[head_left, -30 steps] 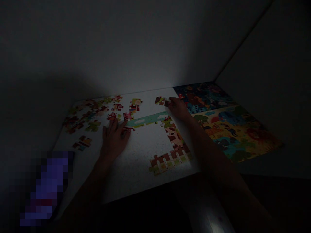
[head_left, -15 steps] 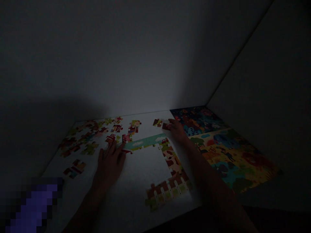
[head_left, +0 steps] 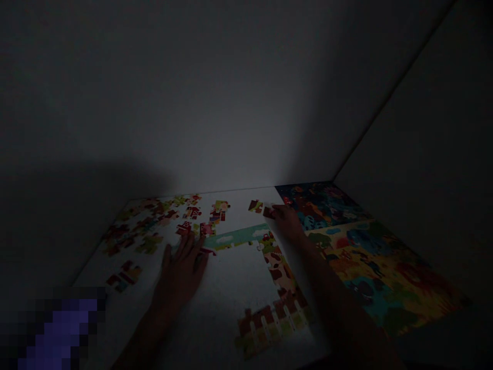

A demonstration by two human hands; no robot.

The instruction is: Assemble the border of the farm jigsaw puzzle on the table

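The scene is very dark. My left hand (head_left: 181, 272) lies flat on the white table (head_left: 231, 288), fingers spread, its tips touching the left end of a part-built puzzle border (head_left: 269, 262). My right hand (head_left: 287, 220) reaches to the far end of that border and pinches a small dark puzzle piece (head_left: 268, 211). Another loose piece (head_left: 255, 206) lies just left of it. The border runs as a green strip along the top, then down the right side to a fence section (head_left: 269, 326).
Several loose puzzle pieces (head_left: 154, 226) are scattered over the table's far left. A finished colourful puzzle (head_left: 370, 257) covers the right side. Plain walls close in behind and to the right. A blurred purple patch sits at the bottom left.
The camera has tilted up, so the table sits lower in view. Both hands stay in about the same places relative to the puzzle border.
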